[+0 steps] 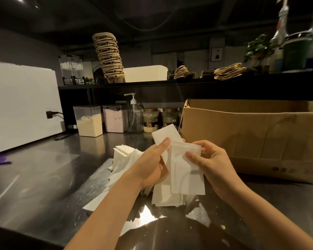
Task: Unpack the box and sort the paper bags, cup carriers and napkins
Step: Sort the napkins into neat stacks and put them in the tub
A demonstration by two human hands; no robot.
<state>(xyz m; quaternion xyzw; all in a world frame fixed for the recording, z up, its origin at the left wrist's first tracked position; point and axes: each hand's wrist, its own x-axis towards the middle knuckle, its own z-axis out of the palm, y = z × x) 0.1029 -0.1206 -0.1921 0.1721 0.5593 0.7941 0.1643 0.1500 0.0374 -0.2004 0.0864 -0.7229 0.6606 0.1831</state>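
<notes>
Head view: left hand (150, 164) and right hand (210, 162) raised close together over a brushed, reflective steel counter (36, 177), both clamped on thin white rectangular paper napkins (185, 170). Left thumb pressed on a stiff upper sheet tilted toward the back; right thumb and fingers pinching the soft, creased top edge of the sheet that hangs down in front. Beneath and to the left of the hands, a loose heap of more white napkins (124, 157), fanned and overlapping on the counter. Just right, a large brown corrugated cardboard box (251, 130), open-topped, dented wall. On the dark shelf (152, 83) behind, a tall leaning stack of tan moulded-pulp cup carriers (109, 56) beside a white rectangular plastic tub (145, 73); further right, flatter bundles of tan carriers (229, 71). Under the shelf, clear square canisters of pale powder (89, 120), a clear pump bottle (134, 116), gold-lidded jars (150, 120). At far left, a smooth white appliance (22, 103) with a black plug.
</notes>
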